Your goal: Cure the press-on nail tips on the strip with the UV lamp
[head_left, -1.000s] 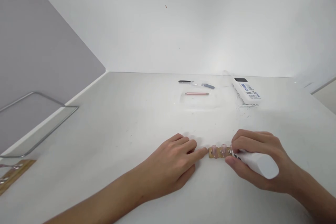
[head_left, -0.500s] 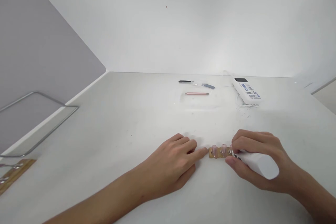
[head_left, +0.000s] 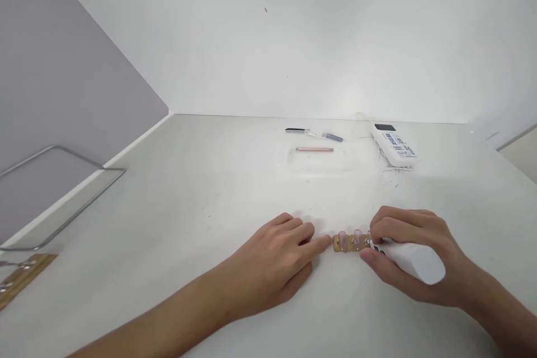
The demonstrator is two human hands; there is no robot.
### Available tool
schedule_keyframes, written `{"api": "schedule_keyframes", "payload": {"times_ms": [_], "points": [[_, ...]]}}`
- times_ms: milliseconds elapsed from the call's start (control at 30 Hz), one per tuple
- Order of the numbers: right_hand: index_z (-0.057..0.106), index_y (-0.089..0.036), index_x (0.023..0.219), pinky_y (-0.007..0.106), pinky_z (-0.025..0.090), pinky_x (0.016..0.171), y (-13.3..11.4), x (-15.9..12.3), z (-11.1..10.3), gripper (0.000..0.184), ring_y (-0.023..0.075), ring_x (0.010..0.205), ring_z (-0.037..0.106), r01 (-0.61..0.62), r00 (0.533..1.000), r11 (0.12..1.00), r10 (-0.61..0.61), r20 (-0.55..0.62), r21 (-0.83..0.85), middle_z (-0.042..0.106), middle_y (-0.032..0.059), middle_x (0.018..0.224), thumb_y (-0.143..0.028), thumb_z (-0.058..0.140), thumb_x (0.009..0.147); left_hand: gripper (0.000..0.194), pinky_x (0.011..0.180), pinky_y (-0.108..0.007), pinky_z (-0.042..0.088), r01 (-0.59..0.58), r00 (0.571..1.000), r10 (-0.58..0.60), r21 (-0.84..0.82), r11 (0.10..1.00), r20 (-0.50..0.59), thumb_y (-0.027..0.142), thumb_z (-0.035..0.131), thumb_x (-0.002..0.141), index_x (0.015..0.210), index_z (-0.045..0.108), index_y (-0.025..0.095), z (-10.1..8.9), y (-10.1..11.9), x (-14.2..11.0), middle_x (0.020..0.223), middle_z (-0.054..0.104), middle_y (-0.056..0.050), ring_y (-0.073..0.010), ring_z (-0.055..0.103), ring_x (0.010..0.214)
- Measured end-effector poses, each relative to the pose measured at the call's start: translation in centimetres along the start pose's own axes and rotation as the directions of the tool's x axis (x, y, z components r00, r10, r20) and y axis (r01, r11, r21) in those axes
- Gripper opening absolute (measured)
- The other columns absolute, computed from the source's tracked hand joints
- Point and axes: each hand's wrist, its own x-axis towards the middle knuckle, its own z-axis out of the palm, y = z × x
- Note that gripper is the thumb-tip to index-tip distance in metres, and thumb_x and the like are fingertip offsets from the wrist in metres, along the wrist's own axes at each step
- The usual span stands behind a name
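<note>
My left hand [head_left: 285, 254] rests on the white table with its index finger stretched out and the other fingers loosely bent. That fingertip touches the left end of a narrow wooden strip [head_left: 349, 244]. Small metal mounts on the strip carry pinkish, glossy false nails [head_left: 342, 240]. Over the strip's right part, my right hand [head_left: 415, 251] is closed around a white handheld device [head_left: 413, 260] with a faceted, blunt end facing me. The device's front tip and the right end of the strip are hidden behind the fingers.
A pink pen-like tool [head_left: 314, 149], a black-handled tool [head_left: 296, 130] and a grey-blue capped tool [head_left: 333, 137] lie at the back. Right of them sits a white box-shaped device [head_left: 394, 145] with a cable. A metal wire frame [head_left: 84, 215] and another wooden strip [head_left: 27, 277] are at left.
</note>
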Motion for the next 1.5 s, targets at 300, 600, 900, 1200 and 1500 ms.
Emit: {"api": "schedule_keyframes", "payload": {"times_ms": [300,600,900,1200,1500], "points": [[0.050,-0.022,0.072,0.022,0.035,0.045,0.08,0.04,0.05,0.023,0.0085,0.049,0.042,0.005,1.000,1.000,-0.005,-0.004,0.002,0.052,-0.0043,0.061,-0.015,0.057,0.093,0.039,0.072,-0.034,0.042,0.005,1.000,-0.005,0.007,1.000,0.001,0.006,0.038,0.095,0.129,0.053,0.019,-0.11,0.14,0.17,0.081,0.053,-0.001,-0.0197,0.049,0.067],[0.052,-0.021,0.072,0.022,0.036,0.044,-0.03,-0.04,0.00,0.023,0.0087,0.048,0.042,0.012,1.000,1.000,-0.012,-0.010,-0.006,0.053,-0.0039,0.060,-0.016,0.057,0.094,0.042,0.071,-0.034,0.042,-0.007,1.000,0.007,0.008,1.000,-0.013,0.006,0.038,0.094,0.132,0.051,0.020,-0.16,0.14,0.15,0.081,0.054,-0.001,-0.0200,0.050,0.066],[0.052,-0.021,0.073,0.022,0.035,0.045,0.06,-0.11,0.11,0.022,0.0083,0.049,0.042,0.007,1.000,1.000,-0.007,-0.005,0.001,0.051,-0.0044,0.062,-0.015,0.059,0.093,0.042,0.072,-0.034,0.042,0.003,1.000,-0.003,-0.002,1.000,0.012,0.007,0.038,0.095,0.133,0.050,0.020,-0.14,0.06,0.10,0.082,0.054,-0.001,-0.0202,0.051,0.068],[0.051,-0.021,0.074,0.023,0.034,0.045,0.03,-0.25,0.05,0.021,0.0085,0.050,0.040,0.006,1.000,1.000,-0.006,0.003,-0.004,0.050,-0.0046,0.062,-0.015,0.059,0.094,0.041,0.072,-0.035,0.043,0.002,1.000,-0.002,-0.004,1.000,0.013,0.006,0.038,0.095,0.132,0.050,0.019,-0.14,0.09,0.09,0.082,0.054,-0.001,-0.0202,0.051,0.068],[0.052,-0.021,0.076,0.022,0.034,0.046,0.16,-0.24,0.13,0.020,0.0078,0.050,0.041,0.003,1.000,1.000,-0.003,0.004,0.008,0.051,-0.0049,0.064,-0.015,0.061,0.093,0.043,0.072,-0.035,0.042,0.003,1.000,-0.003,-0.016,1.000,0.004,0.006,0.037,0.095,0.135,0.048,0.021,-0.12,0.10,0.14,0.083,0.054,-0.001,-0.0201,0.050,0.068]]}}
